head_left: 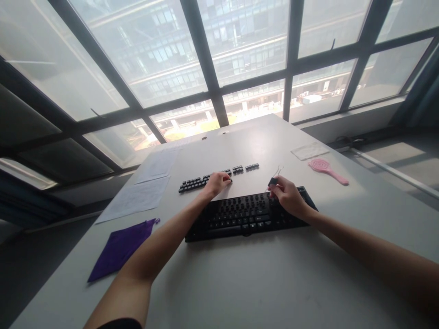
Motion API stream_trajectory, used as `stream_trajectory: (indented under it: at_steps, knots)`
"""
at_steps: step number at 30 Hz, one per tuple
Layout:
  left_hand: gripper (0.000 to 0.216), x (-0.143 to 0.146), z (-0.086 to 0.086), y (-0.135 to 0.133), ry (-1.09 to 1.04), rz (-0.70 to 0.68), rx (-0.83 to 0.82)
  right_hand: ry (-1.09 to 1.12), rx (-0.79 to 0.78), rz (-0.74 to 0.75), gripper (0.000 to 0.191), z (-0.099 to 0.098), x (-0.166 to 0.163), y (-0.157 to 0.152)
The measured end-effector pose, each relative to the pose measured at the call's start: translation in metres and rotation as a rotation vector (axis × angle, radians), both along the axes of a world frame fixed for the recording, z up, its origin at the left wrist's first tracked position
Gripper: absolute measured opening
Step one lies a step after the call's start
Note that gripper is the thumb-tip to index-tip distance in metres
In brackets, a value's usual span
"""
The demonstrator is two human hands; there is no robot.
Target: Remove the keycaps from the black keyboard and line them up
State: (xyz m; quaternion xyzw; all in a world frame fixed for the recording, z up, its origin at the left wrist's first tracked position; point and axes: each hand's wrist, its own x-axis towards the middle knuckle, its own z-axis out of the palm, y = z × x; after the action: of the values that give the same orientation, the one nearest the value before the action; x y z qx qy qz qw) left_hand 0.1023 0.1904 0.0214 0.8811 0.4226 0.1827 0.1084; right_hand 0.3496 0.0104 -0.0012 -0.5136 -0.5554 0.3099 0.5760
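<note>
A black keyboard (236,217) lies on the white table, with the keycaps gone from part of its upper rows. Behind it, loose black keycaps (195,183) are lined up in rows. My left hand (216,183) is closed in a pinch at the near side of these rows, with a small dark keycap (231,180) at its fingertips. Over the keyboard's upper right part, my right hand (286,194) grips a wire keycap puller (273,181) by its dark handle; its thin wires stick out past the fingers. The right forearm and hand cover the keyboard's right end.
A purple drawstring pouch (120,249) lies at the left, with paper sheets (137,196) beyond it. On the right are a pink hairbrush (327,170) and a flat translucent packet (309,151). Large windows (247,41) stand behind the table's far edge.
</note>
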Motion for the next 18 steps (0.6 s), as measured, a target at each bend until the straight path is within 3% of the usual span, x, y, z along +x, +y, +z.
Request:
stream_trajectory:
  at_steps: [6,12,18]
  knots:
    - [0.013,0.004,-0.006,0.007,0.022,-0.049,0.062,-0.019,-0.001,0.004,0.012,0.000,0.000,-0.001]
    - [0.009,0.005,-0.007,0.017,0.073,-0.021,0.226,-0.021,0.004,0.005,0.010,0.003,0.000,-0.002]
    - [0.008,0.005,-0.008,0.020,0.079,-0.016,0.249,-0.029,-0.002,0.003,0.012,0.002,0.000,-0.002]
